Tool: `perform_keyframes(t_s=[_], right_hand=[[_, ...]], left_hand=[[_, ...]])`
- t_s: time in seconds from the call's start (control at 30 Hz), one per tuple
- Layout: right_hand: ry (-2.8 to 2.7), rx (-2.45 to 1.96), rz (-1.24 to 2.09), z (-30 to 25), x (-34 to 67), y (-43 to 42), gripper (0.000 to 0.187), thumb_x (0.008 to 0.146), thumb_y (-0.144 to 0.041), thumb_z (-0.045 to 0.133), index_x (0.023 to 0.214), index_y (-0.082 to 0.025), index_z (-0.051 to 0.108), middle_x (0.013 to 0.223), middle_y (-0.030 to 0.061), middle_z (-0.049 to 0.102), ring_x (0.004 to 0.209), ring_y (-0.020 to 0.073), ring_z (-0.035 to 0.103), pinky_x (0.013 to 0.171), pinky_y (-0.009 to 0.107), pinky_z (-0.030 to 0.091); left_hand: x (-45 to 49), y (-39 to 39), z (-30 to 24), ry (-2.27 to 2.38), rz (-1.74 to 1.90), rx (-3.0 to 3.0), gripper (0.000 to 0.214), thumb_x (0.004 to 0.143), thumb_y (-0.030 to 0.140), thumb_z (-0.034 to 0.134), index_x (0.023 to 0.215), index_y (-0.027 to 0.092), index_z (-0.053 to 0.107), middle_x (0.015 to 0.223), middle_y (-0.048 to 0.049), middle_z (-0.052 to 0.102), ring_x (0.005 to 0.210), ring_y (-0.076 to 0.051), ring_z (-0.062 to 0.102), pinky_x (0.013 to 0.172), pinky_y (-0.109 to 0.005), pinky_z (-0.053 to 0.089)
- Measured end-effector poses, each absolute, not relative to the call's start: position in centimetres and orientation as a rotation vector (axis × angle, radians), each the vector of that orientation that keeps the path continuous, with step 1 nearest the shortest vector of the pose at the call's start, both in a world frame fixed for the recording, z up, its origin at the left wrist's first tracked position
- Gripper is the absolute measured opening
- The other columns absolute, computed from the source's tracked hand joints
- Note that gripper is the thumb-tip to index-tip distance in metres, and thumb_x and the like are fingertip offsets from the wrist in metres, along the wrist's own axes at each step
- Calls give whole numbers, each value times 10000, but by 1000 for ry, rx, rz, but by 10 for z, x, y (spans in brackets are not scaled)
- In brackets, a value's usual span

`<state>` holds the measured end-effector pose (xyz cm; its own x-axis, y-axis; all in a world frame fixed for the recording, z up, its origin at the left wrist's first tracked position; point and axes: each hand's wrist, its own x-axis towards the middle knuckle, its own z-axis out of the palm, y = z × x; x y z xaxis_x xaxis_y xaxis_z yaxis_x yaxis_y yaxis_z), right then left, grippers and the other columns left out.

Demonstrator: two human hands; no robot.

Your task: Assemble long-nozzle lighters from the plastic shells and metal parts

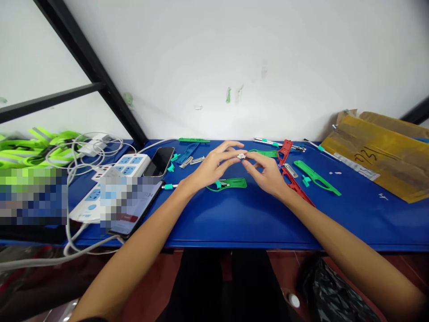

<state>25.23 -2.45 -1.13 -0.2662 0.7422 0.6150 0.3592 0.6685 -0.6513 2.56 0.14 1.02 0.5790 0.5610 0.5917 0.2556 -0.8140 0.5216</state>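
Note:
Over the middle of the blue tabletop, my left hand (219, 162) and my right hand (267, 173) meet at the fingertips. Between them they pinch a small silvery-white piece (241, 156), too small to make out its kind. Below my left hand lies a green plastic handle-like part (236, 183) with a metal rod across it, partly hidden by the hand. Beside my right hand are a red plastic part (284, 152), a second red part (296, 185) and a clear-and-metal strip (290, 170). A green part (317, 177) lies farther right.
White power strips (130, 163), cables and two phones, one dark (160, 161) and one lit (142, 208), occupy the left. A blue part (187, 153) and metal strips lie behind my left hand. A taped cardboard box (375, 154) stands right, before the white wall (248, 53).

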Motion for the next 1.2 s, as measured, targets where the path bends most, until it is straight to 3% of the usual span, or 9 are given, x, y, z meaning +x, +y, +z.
perform_keyframes(t_s=[0.1, 0.27, 0.43, 0.77, 0.87, 1.03, 1.1, 1.2], right_hand=[[-1796, -886, 453, -9, 250, -33, 203, 1080, -426, 646, 1132, -276, 773, 1062, 61, 784, 866, 222, 744, 649, 347, 650], [-1788, -853, 493, -9, 244, -43, 263, 1056, -418, 690, 1298, -318, 705, 1138, 62, 759, 873, 223, 753, 613, 354, 674], [-1794, -815, 423, -10, 246, -41, 120, 1065, -347, 701, 1175, -337, 748, 1076, 41, 732, 807, 196, 727, 583, 346, 663], [-1790, -755, 368, -8, 249, -44, 93, 1092, -311, 680, 1165, -297, 734, 1005, 21, 711, 726, 137, 699, 574, 281, 635], [-1768, -806, 440, -12, 249, -45, 211, 1065, -341, 718, 1267, -298, 675, 1043, 35, 722, 736, 151, 708, 581, 296, 640], [-1576, -883, 748, -23, 250, -35, 587, 902, -417, 896, 1385, -315, 577, 1194, 65, 694, 812, 175, 711, 538, 287, 617], [-1594, -877, 960, -23, 251, -30, 625, 874, -477, 909, 1397, -308, 612, 1277, 88, 696, 944, 210, 737, 598, 298, 647], [-1718, -820, 1206, -20, 256, -28, 512, 935, -549, 833, 1358, -284, 723, 1348, 90, 739, 1185, 264, 730, 893, 398, 679]], left_hand=[[24, 5, 6, 599, 1090, 2490, 365, 1153, 255, 516, 1456, 336, 704, 1497, -96, 664, 1387, -240, 651, 1189, -502, 554], [24, 6, 5, 562, 1068, 2512, 382, 1162, 246, 485, 1476, 339, 683, 1472, -95, 694, 1372, -227, 659, 1185, -488, 555], [25, 2, 9, 540, 1043, 2538, 375, 1160, 241, 486, 1466, 329, 684, 1436, -94, 718, 1333, -228, 669, 1144, -476, 571], [23, 5, 8, 415, 1136, 2616, 456, 1134, 138, 490, 1502, 343, 663, 1479, -93, 702, 1329, -216, 668, 1097, -431, 587], [24, 0, 11, 428, 1116, 2594, 453, 1135, 140, 494, 1518, 325, 649, 1427, -116, 702, 1280, -213, 684, 1061, -413, 604], [27, -10, 16, 514, 1076, 2481, 375, 1144, 198, 514, 1469, 289, 678, 1288, -110, 731, 1095, -194, 725, 954, -371, 627], [29, -14, 17, 572, 1046, 2398, 309, 1145, 231, 530, 1400, 266, 702, 1246, -96, 754, 1079, -194, 730, 968, -380, 618], [29, -18, 22, 640, 1016, 2235, 201, 1119, 272, 606, 1272, 246, 733, 1207, -80, 766, 1119, -203, 724, 1028, -399, 596]])
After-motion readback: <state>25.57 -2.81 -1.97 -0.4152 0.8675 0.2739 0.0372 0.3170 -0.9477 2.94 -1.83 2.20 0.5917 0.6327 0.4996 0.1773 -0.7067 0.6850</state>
